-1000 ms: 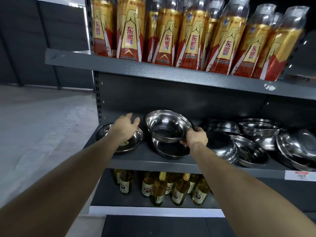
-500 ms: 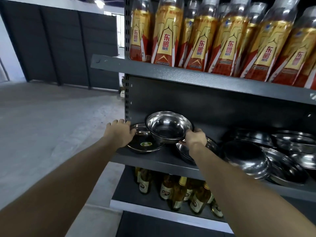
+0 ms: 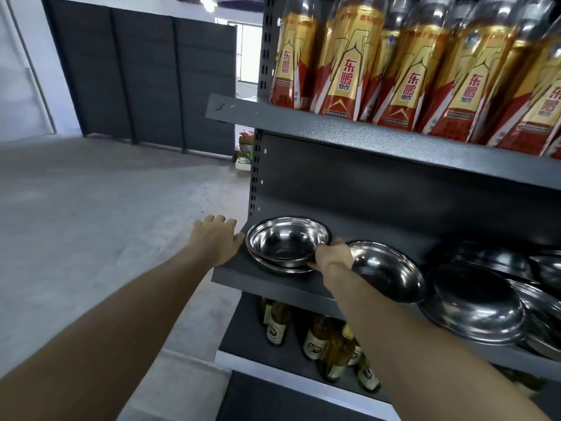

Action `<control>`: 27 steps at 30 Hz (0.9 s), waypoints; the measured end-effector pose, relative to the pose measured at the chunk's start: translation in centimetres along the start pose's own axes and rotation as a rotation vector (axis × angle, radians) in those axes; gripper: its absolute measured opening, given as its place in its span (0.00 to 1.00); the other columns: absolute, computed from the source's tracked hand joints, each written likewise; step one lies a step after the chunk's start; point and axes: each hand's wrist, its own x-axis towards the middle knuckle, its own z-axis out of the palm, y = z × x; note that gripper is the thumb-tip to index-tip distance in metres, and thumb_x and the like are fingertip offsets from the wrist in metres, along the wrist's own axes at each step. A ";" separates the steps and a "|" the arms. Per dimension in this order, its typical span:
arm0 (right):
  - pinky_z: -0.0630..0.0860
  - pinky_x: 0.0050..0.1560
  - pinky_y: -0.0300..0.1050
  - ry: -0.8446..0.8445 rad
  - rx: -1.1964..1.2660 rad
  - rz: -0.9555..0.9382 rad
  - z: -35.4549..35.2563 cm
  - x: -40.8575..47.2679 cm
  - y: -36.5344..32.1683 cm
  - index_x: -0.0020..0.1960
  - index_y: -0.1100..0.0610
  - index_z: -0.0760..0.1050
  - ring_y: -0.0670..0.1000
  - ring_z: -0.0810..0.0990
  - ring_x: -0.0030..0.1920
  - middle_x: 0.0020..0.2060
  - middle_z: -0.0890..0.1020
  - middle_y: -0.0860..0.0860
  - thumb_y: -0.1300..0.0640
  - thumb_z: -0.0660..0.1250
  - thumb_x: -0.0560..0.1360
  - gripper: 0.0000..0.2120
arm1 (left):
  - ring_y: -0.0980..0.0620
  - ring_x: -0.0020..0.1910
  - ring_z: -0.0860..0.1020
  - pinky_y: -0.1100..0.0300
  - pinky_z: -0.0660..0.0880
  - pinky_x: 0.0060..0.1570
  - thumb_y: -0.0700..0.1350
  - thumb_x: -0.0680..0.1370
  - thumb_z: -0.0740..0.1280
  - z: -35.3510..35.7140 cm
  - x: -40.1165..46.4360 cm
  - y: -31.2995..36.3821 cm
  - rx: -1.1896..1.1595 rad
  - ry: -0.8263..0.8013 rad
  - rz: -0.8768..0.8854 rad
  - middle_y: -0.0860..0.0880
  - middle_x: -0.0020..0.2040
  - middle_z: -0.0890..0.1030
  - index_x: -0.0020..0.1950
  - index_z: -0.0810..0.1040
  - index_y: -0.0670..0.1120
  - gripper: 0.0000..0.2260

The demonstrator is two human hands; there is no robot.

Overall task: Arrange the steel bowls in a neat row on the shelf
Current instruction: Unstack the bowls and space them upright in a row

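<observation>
Now that the steel bowl (image 3: 288, 243) has come down into the shallower bowl (image 3: 282, 268) at the shelf (image 3: 273, 284) end, centre frame, the right hand (image 3: 332, 256) still pinches its rim; the left hand (image 3: 217, 238) (fingers straight) rests beside, starting the row.

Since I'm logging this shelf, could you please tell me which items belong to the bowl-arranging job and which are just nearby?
Job: top bowl in right hand's grip, bowl beneath, other steel bowls, middle shelf.
Nearby: drink bottles above, glass bottles below.
</observation>
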 end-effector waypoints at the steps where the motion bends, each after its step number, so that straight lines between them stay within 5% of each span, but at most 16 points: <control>1: 0.82 0.54 0.56 0.016 -0.045 -0.019 0.2 0.0 0.0 0.62 0.59 0.77 0.62 0.82 0.52 0.47 0.82 0.56 0.61 0.62 0.78 0.14 | 0.42 0.70 0.68 0.47 0.67 0.67 0.56 0.83 0.53 0.1 0.1 -0.1 -0.003 0.001 0.002 0.43 0.71 0.72 0.73 0.69 0.45 0.24; 3: 0.79 0.57 0.49 0.051 -0.159 -0.036 0.4 0.1 0.0 0.62 0.59 0.77 0.61 0.81 0.56 0.53 0.83 0.58 0.61 0.62 0.77 0.15 | 0.42 0.70 0.68 0.47 0.67 0.66 0.56 0.83 0.53 0.2 0.2 -0.2 -0.009 0.003 0.006 0.43 0.71 0.72 0.73 0.69 0.45 0.23; 5: 0.73 0.49 0.41 0.084 -0.267 -0.008 0.2 0.0 -0.2 0.61 0.61 0.77 0.60 0.80 0.57 0.55 0.83 0.58 0.61 0.63 0.76 0.15 | 0.42 0.70 0.68 0.47 0.67 0.66 0.56 0.83 0.53 0.3 0.5 -0.2 -0.016 0.003 0.011 0.43 0.70 0.73 0.73 0.70 0.45 0.23; 15: 0.68 0.64 0.39 0.082 -0.251 0.033 -1.0 -0.7 0.0 0.74 0.56 0.69 0.57 0.75 0.67 0.65 0.80 0.53 0.58 0.65 0.76 0.26 | 0.42 0.66 0.72 0.46 0.69 0.64 0.57 0.82 0.53 0.4 1.9 1.9 -0.064 -0.021 0.126 0.44 0.66 0.76 0.68 0.73 0.46 0.22; 20: 0.70 0.56 0.39 0.125 -0.194 0.052 -3.4 -0.7 0.1 0.67 0.53 0.75 0.57 0.78 0.61 0.60 0.82 0.54 0.58 0.65 0.76 0.20 | 0.42 0.67 0.71 0.47 0.68 0.65 0.58 0.82 0.54 0.7 2.6 4.3 -0.124 -0.056 0.199 0.43 0.67 0.74 0.70 0.71 0.47 0.23; 23: 0.70 0.60 0.41 0.148 -0.202 0.067 -5.6 -0.8 0.5 0.74 0.51 0.69 0.57 0.77 0.64 0.64 0.80 0.54 0.57 0.64 0.77 0.25 | 0.41 0.67 0.72 0.47 0.69 0.65 0.58 0.81 0.55 0.9 3.0 6.7 -0.124 -0.066 0.272 0.43 0.68 0.74 0.71 0.71 0.47 0.23; 27: 0.72 0.60 0.43 0.251 -0.236 0.081 -9.7 -0.9 1.3 0.71 0.55 0.73 0.59 0.78 0.63 0.61 0.81 0.56 0.56 0.67 0.77 0.22 | 0.41 0.68 0.71 0.47 0.68 0.66 0.58 0.81 0.55 0.8 3.2 11.3 -0.140 -0.081 0.372 0.44 0.70 0.73 0.71 0.71 0.47 0.23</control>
